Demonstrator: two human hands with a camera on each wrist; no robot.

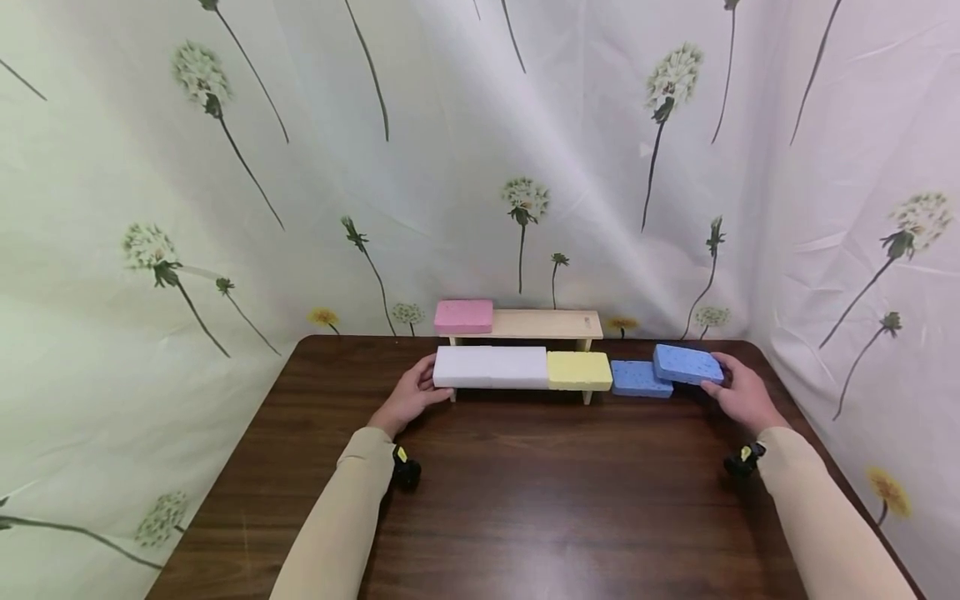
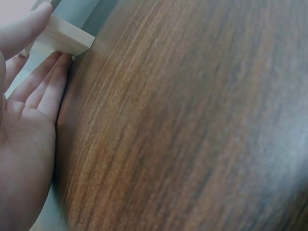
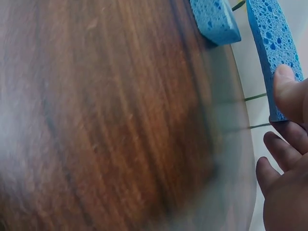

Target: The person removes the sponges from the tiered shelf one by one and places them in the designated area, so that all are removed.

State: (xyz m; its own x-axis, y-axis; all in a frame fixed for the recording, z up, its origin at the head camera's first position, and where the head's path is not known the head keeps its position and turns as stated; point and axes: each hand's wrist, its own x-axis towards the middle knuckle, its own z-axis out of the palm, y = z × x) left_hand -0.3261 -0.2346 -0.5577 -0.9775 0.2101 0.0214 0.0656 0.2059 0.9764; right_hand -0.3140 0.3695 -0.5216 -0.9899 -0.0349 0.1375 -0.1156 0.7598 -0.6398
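My right hand [image 1: 742, 396] pinches a blue sponge [image 1: 686, 364] by its right end, thumb on the near face. In the head view this sponge overlaps a second blue sponge [image 1: 637, 379] lower on its left; a gap shows between them in the right wrist view. My left hand [image 1: 411, 396] is at the left end of a small wooden stand, its fairly straight fingers [image 2: 50, 91] touching the pale wood [image 2: 67, 38]. Two white blocks [image 1: 487, 367] and a yellow sponge [image 1: 579, 371] lie side by side along the stand's front tier.
Behind them, the stand's raised back tier [image 1: 543, 323] bears a pink sponge [image 1: 463, 317] at its left end. The dark brown wooden table [image 1: 517, 483] ends close behind the stand. A white curtain [image 1: 450, 167] with dandelion prints surrounds the table at the back and sides.
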